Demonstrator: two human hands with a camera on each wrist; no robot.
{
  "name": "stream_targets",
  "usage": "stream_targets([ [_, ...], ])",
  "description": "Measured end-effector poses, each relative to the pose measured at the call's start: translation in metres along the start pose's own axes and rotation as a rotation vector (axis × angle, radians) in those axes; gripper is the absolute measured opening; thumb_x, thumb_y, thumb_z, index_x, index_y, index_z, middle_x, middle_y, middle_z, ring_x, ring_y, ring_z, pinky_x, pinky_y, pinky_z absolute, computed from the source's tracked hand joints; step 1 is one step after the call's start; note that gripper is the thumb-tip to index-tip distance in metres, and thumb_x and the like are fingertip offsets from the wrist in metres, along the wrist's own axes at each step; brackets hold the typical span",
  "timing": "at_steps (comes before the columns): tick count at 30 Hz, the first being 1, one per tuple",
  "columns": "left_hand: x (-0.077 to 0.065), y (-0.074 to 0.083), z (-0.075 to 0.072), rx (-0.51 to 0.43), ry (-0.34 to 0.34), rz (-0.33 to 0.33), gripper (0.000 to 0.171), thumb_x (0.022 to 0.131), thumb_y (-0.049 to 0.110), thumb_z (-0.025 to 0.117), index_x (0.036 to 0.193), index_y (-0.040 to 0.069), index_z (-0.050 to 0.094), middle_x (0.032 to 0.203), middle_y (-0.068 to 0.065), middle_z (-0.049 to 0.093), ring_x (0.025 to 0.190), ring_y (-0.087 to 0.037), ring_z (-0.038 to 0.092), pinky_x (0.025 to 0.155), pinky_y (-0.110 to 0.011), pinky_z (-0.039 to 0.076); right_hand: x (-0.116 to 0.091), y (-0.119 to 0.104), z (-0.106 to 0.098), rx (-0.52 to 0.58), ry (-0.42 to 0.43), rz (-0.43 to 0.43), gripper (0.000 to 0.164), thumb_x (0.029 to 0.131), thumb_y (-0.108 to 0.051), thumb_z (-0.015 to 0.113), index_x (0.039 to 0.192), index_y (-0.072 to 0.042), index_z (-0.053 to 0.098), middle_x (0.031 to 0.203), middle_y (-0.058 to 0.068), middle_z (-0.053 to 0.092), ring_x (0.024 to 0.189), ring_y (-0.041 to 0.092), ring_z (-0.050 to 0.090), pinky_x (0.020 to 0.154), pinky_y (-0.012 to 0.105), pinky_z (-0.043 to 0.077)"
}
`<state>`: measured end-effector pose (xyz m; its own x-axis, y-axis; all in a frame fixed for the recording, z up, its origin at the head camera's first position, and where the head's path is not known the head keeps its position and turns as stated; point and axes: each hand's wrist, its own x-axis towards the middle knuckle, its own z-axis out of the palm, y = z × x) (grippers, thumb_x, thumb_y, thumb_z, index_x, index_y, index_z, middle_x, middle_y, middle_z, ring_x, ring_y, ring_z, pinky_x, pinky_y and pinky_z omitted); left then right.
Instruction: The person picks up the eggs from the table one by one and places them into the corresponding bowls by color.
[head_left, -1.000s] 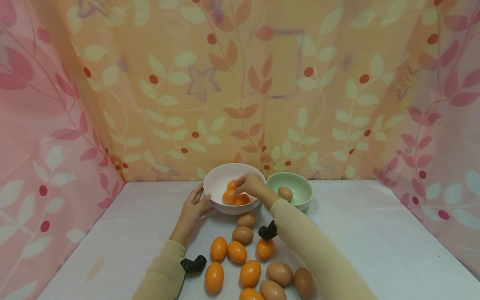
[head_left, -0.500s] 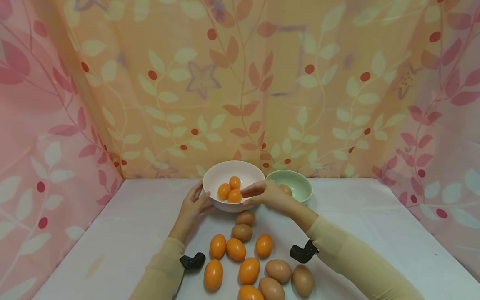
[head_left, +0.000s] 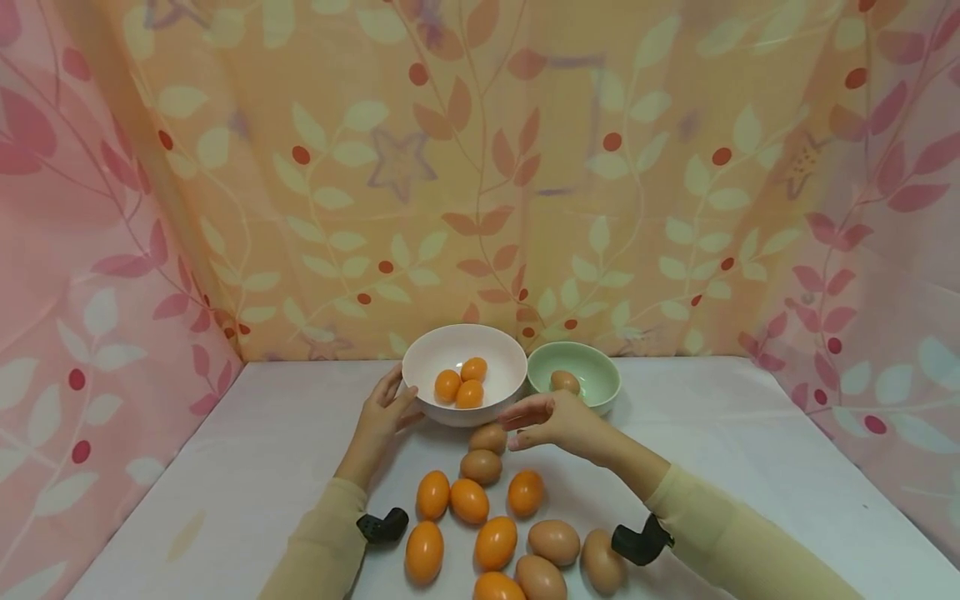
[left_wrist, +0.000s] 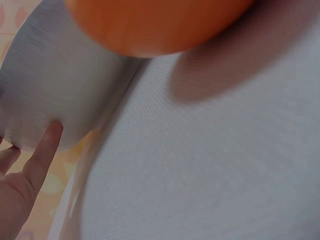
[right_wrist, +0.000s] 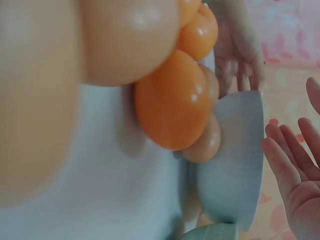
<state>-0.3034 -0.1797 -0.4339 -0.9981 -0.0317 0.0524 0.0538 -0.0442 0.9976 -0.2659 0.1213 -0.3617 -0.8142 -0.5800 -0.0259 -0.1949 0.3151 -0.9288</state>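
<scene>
My left hand (head_left: 381,421) rests against the left side of a white bowl (head_left: 427,358), thumb and fingers touching its outer wall. In the left wrist view, the fairly straight thumb (left_wrist: 46,155) presses on the wall. Inside this bowl lie 3 orange eggs (head_left: 470,394). My right hand (head_left: 566,427) holds nothing, its fingers parted in the air in front of the bowls. Just left of its fingertips, two brown eggs (head_left: 482,467) lie one behind the other on the table. The right wrist view shows the right hand's fingers (right_wrist: 277,156) extended and bare.
A light green bowl (head_left: 602,385) with one brown egg (head_left: 565,382) stands right beside the white one. Several orange eggs (head_left: 497,543) and brown eggs (head_left: 553,542) lie on the white table (head_left: 750,467) between the forearms. A patterned curtain (head_left: 480,167) hangs behind.
My right hand has let go of an orange egg in the white bowl and drawn back to the right and toward me. The eggs there shifted slightly. The left hand has stayed at the bowl.
</scene>
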Motion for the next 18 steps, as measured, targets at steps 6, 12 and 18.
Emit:
stream_targets([
  [6, 0.000, 0.001, -0.001, 0.000, -0.012, 0.006, 0.061, 0.103, 0.018, 0.055, 0.157, 0.013, 0.027, 0.167, -0.007, 0.020, 0.144, -0.034, 0.039, 0.101, -0.051, 0.054, -0.010, 0.010, 0.000, 0.015, 0.003, 0.030, 0.045, 0.084, -0.019, 0.079, 0.123, 0.001, 0.067, 0.122, 0.023, 0.069, 0.119, 0.035, 0.064, 0.094, 0.033, 0.059],
  [12, 0.000, 0.001, -0.001, 0.004, -0.011, 0.004, 0.061, 0.103, 0.019, 0.055, 0.157, 0.014, 0.027, 0.167, -0.007, 0.020, 0.144, -0.033, 0.039, 0.101, -0.049, 0.055, -0.018, 0.022, -0.001, 0.010, -0.012, 0.040, 0.049, 0.082, -0.018, 0.082, 0.123, 0.002, 0.067, 0.123, 0.023, 0.068, 0.118, 0.033, 0.065, 0.099, 0.035, 0.057],
  [18, 0.000, 0.000, -0.001, 0.008, -0.007, -0.002, 0.061, 0.103, 0.020, 0.055, 0.157, 0.015, 0.028, 0.167, -0.005, 0.021, 0.143, -0.033, 0.040, 0.099, -0.047, 0.056, -0.023, 0.030, -0.002, 0.001, -0.038, 0.041, 0.051, 0.081, -0.013, 0.082, 0.124, 0.006, 0.065, 0.125, 0.024, 0.067, 0.119, 0.034, 0.064, 0.100, 0.036, 0.057],
])
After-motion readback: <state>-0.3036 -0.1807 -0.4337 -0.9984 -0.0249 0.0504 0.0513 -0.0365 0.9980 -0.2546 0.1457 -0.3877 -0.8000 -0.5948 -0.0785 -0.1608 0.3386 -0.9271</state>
